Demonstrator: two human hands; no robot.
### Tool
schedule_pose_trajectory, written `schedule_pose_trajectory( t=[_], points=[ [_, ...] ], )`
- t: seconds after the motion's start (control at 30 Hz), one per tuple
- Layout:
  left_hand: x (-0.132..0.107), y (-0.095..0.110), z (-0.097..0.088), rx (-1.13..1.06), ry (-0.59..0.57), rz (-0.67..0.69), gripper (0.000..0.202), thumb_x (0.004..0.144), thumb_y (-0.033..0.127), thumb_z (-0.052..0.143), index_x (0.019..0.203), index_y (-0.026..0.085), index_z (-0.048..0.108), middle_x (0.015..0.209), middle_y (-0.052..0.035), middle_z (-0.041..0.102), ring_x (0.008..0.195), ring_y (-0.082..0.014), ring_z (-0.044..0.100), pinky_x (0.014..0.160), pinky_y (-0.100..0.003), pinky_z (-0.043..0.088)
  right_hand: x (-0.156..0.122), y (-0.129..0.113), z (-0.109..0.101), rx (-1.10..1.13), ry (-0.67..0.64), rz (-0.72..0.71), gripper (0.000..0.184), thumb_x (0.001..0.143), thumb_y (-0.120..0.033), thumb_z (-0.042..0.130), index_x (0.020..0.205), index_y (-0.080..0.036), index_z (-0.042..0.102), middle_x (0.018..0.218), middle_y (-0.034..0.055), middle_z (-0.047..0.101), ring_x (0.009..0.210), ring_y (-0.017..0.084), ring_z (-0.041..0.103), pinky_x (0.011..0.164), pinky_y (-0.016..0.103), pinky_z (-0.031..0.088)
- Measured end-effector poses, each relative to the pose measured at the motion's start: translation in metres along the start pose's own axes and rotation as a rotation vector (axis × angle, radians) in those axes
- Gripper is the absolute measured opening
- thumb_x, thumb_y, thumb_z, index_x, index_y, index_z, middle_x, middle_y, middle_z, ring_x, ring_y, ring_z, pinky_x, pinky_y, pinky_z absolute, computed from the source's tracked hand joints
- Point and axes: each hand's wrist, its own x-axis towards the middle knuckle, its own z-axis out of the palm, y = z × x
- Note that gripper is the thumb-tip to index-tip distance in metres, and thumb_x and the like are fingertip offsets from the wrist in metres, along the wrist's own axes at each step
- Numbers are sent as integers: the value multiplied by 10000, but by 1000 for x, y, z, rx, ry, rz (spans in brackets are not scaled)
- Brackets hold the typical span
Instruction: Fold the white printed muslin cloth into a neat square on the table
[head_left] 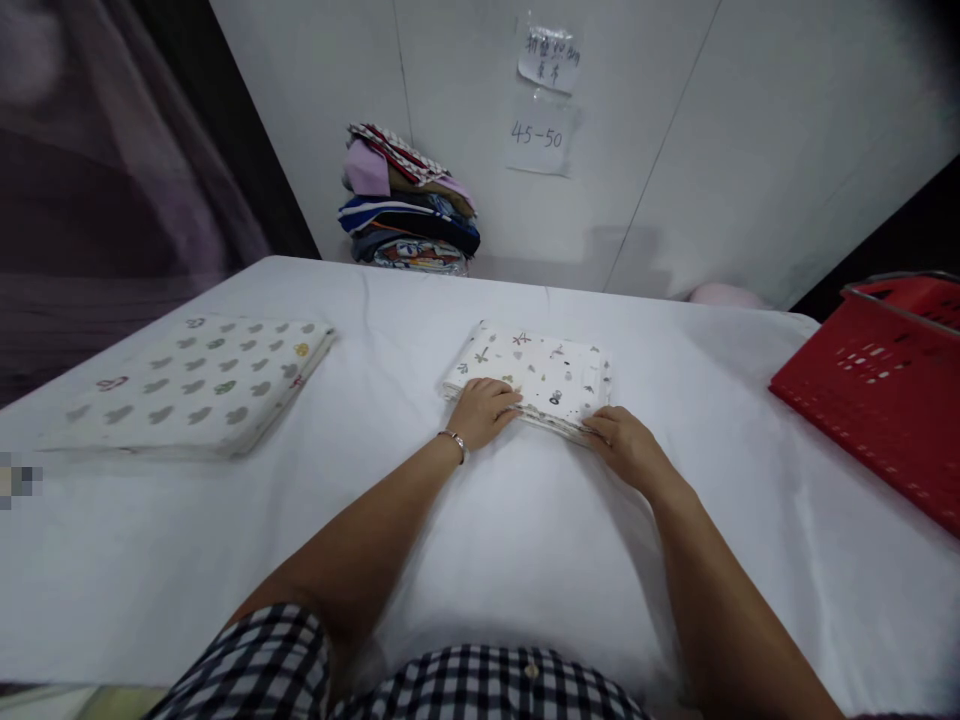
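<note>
A folded white cloth with small printed leaves and animals lies in the middle of the white table. My left hand rests on its near left edge, fingers curled and pressed onto the fabric, a thin bracelet on the wrist. At the cloth's near right corner, my right hand has its fingers closed over the edge. Both hands grip the folded cloth along its near side.
A second folded white cloth with grey shapes lies at the left. A stack of colourful folded clothes stands against the back wall. A red plastic basket sits at the right edge. Paper notes hang on the wall.
</note>
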Motion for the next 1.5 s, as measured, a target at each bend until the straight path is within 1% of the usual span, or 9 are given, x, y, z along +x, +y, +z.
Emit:
schedule_pose_trajectory(
  t=[0.1, 0.27, 0.4, 0.6, 0.8, 0.93, 1.07, 1.33, 1.5],
  points=[
    [0, 1, 0, 0, -8, -17, 200, 891, 321, 480, 975, 263, 652, 999, -27, 641, 972, -184, 532, 883, -377, 346, 1, 0, 1, -17, 10, 20, 255, 884, -204, 438, 949, -213, 684, 916, 78, 644, 866, 205, 564, 695, 308, 457],
    [1, 1, 0, -9, 1, -22, 220, 906, 318, 452, 965, 259, 656, 984, -23, 643, 961, -176, 531, 880, -373, 344, 3, -1, 2, -104, 74, 60, 254, 890, -204, 437, 945, -204, 684, 914, 83, 653, 829, 211, 561, 684, 316, 435],
    [1, 1, 1, -3, 19, -15, 236, 917, 318, 429, 963, 256, 652, 967, -18, 647, 940, -171, 532, 867, -365, 345, 3, 0, 3, -83, 26, 42, 248, 886, -194, 442, 908, -194, 690, 897, 77, 653, 825, 207, 557, 686, 308, 433],
    [1, 2, 1, 20, 14, -4, 246, 923, 301, 412, 956, 244, 649, 959, -24, 648, 935, -175, 530, 860, -369, 345, 1, -2, 2, -68, -28, 30, 192, 850, -205, 509, 949, -211, 673, 914, 63, 638, 841, 201, 545, 686, 297, 425],
    [2, 3, 0, 34, 4, -7, 241, 922, 299, 416, 950, 239, 648, 964, -29, 649, 935, -177, 529, 857, -368, 344, 3, -2, 4, -173, 77, 87, 221, 873, -181, 461, 933, -203, 673, 920, 69, 644, 828, 203, 544, 680, 302, 392],
    [2, 3, 0, 42, -8, 9, 247, 926, 308, 409, 949, 239, 646, 954, -25, 648, 930, -171, 525, 851, -360, 345, 4, -7, 3, -176, -17, 101, 209, 852, -150, 483, 872, -209, 683, 886, 63, 643, 830, 196, 551, 653, 281, 391],
    [1, 2, 1, 40, -4, 18, 247, 926, 300, 407, 956, 233, 643, 959, -22, 646, 929, -168, 521, 849, -354, 351, 4, -12, -2, -154, -92, 119, 199, 841, -142, 500, 890, -200, 684, 919, 63, 637, 884, 191, 545, 678, 264, 406],
    [0, -3, 0, 3, -23, 16, 248, 896, 267, 450, 1093, 235, 595, 1035, -36, 637, 987, -181, 526, 868, -359, 369, 3, -13, -1, -170, -121, 104, 231, 782, -160, 575, 1001, -184, 646, 986, 81, 614, 923, 220, 524, 712, 288, 413],
    [-1, -5, 0, 8, -25, 39, 238, 857, 296, 517, 1066, 225, 607, 1051, -44, 634, 1005, -199, 525, 882, -376, 368, 4, -13, 3, -159, -104, 131, 214, 793, -141, 550, 975, -190, 652, 958, 83, 616, 909, 219, 521, 699, 286, 409]
  ],
)
